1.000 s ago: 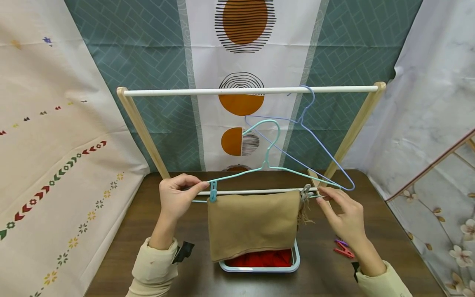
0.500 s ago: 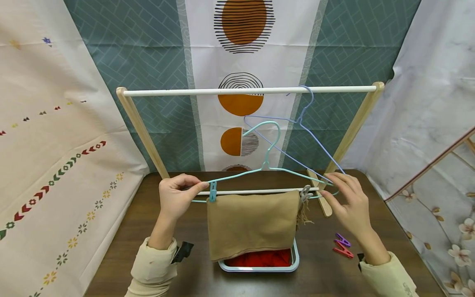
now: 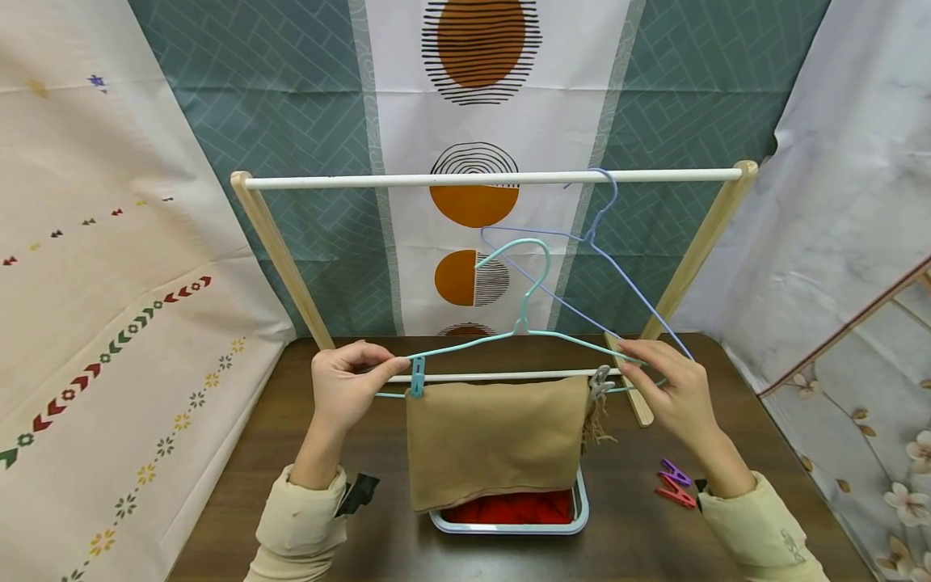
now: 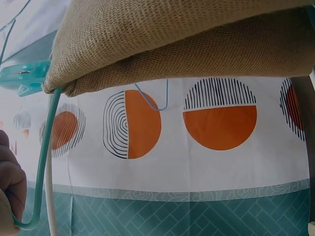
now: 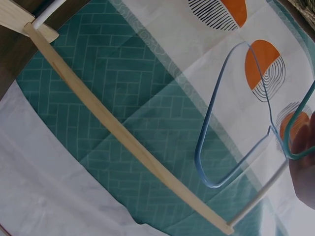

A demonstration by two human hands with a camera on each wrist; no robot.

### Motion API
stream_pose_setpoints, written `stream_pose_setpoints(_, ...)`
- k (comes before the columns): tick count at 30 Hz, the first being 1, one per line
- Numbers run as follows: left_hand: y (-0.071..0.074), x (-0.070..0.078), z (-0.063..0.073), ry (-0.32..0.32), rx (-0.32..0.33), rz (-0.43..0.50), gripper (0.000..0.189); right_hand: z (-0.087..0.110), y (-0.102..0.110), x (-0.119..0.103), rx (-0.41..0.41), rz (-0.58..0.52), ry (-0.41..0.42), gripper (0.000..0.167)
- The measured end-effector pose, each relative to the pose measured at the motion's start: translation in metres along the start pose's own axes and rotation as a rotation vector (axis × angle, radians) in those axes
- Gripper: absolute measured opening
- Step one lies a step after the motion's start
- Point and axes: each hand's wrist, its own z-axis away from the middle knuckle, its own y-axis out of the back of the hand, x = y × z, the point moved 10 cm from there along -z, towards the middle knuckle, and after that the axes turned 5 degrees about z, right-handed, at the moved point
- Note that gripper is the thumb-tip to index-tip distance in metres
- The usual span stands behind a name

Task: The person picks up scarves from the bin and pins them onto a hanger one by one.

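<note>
A mint-green clothes hanger [image 3: 525, 311] is held up in front of a rack, its hook pointing upward. My left hand [image 3: 349, 388] pinches its left end, while my right hand [image 3: 672, 396] pinches the upper arm near its right end. Over its bottom bar hangs a folded brown cloth [image 3: 498, 436] with a frayed fringe at the right. A teal clothespin [image 3: 418, 377] grips the cloth's left top corner, also seen in the left wrist view. At the right top corner there are grey clothespins [image 3: 600, 381], partly overlapping one another.
Behind stands a drying rack with a white top rail [image 3: 436, 179]; a blue hanger [image 3: 614, 263] hangs from it. Below the cloth is a basket [image 3: 509, 529] holding red fabric [image 3: 516, 508]. A purple clothespin [image 3: 675, 471] and a red clothespin [image 3: 676, 493] lie on the table [image 3: 618, 537] at right.
My right hand has left the hanger's lower right end, lifted outward and come back in to its upper arm. My left hand, the hanger and the cloth have barely moved.
</note>
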Motion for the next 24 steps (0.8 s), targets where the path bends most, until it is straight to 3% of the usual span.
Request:
stream_pose_setpoints(10,-0.001,-0.002,-0.001,-0.009,-0.036,0.029,0.015,-0.002,-0.007,0.003,-0.107,-0.162,-0.021,0.022)
stream_pose_setpoints(15,-0.001,0.000,-0.004,-0.028,-0.066,0.075,0.016,-0.003,-0.008,-0.001,-0.157,-0.298,-0.054,0.009)
stream_pose_setpoints(19,-0.001,0.001,-0.008,-0.046,-0.092,0.121,0.018,-0.004,-0.006,-0.005,-0.161,-0.367,-0.085,0.015)
stream_pose_setpoints(24,-0.003,0.004,-0.011,-0.056,-0.143,0.091,0.018,-0.003,-0.002,-0.007,-0.145,-0.407,-0.136,0.021)
